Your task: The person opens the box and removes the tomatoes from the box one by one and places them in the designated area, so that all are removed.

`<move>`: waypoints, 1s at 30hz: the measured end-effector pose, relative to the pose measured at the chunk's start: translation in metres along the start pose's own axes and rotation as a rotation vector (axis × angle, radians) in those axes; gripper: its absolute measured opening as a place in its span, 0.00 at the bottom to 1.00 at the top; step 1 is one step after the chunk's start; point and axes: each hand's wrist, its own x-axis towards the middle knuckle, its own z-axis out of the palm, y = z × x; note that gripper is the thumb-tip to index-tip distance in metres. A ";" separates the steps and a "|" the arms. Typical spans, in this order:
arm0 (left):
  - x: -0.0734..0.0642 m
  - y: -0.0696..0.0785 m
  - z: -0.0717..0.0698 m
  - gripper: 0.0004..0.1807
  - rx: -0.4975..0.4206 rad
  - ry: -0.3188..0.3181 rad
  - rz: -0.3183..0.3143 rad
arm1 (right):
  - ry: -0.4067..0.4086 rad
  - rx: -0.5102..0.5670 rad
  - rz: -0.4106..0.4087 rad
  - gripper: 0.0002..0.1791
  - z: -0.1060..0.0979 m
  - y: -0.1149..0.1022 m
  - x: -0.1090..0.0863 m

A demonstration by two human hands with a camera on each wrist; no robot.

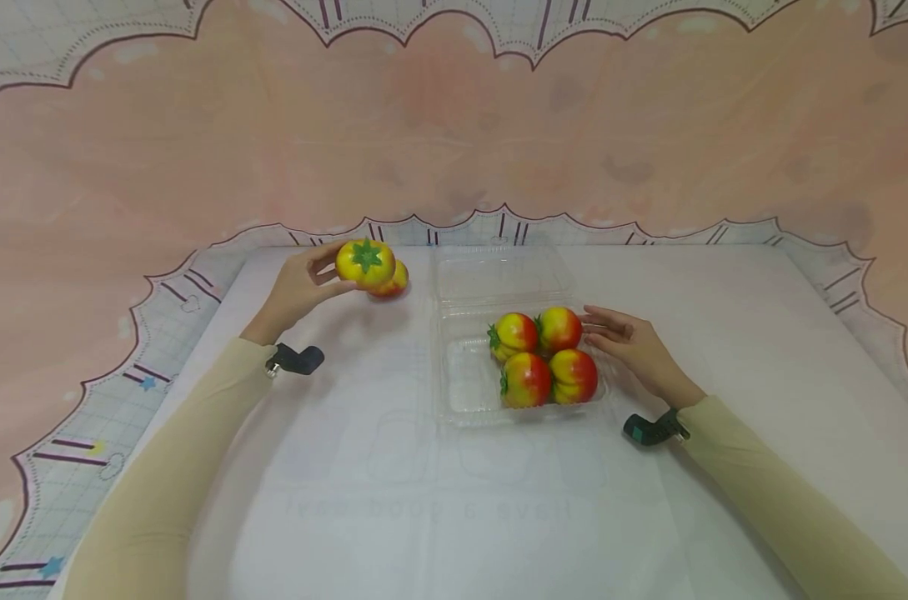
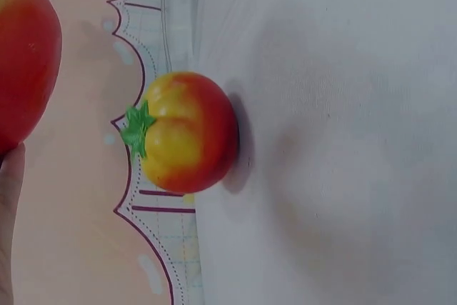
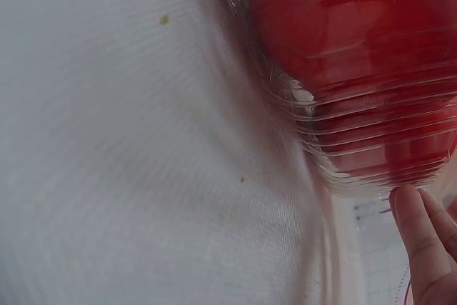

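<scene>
My left hand [image 1: 294,285] grips a yellow-and-red toy tomato [image 1: 363,265] with a green star-shaped top, raised over the back left of the table. In the left wrist view only the red side of this tomato [image 2: 27,66] shows at the left edge. Just past it, a second tomato [image 2: 187,133] sits on the white table, partly covered in the head view. Several similar tomatoes [image 1: 527,381] fill the right part of a clear plastic clamshell box [image 1: 469,400]. My right hand [image 1: 634,348] is at the box's right side, its relaxed fingertips [image 3: 408,201] right at the ribbed wall.
The box's clear lid [image 1: 502,275] lies folded back behind it. A white cover with faint printed lettering lies on the table [image 1: 393,517]. Behind and at the left hangs a peach cloth [image 1: 454,142] with a scalloped border.
</scene>
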 end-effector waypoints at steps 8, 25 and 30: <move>0.003 -0.012 -0.007 0.36 -0.014 0.048 -0.040 | 0.000 0.000 0.011 0.32 0.000 0.000 0.000; 0.004 -0.029 -0.015 0.35 -0.056 0.107 -0.132 | 0.003 0.009 0.015 0.32 0.000 0.001 0.000; 0.005 -0.035 -0.016 0.35 -0.062 0.117 -0.170 | 0.005 0.017 0.010 0.32 0.000 0.002 0.001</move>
